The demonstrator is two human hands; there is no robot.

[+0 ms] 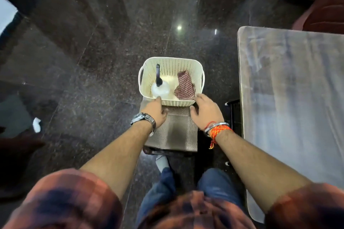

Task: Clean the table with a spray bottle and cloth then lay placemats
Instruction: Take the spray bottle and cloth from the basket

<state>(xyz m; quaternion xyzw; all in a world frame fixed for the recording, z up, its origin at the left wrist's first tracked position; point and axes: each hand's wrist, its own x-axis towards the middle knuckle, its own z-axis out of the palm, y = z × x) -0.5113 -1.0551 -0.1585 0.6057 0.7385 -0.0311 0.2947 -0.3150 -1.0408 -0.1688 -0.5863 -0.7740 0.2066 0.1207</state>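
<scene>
A cream perforated basket [186, 65] stands on a stack of brown woven placemats [176, 134] on a low stand. Inside it, a clear spray bottle [159, 89] with a black trigger head lies on the left. A red-and-white checked cloth [184, 86] lies on the right. My left hand [156, 110] holds the basket's near rim at its left corner, fingers on the rim and thumb below. My right hand [205, 111] holds the near rim at the right corner in the same way. The grey-topped table [290, 98] stands to the right.
Dark polished stone floor surrounds the stand. A black frame [234, 117] sits between the stand and the table edge. A red seat [325, 11] is at the far right behind the table. A small white object [36, 125] lies on the floor at left.
</scene>
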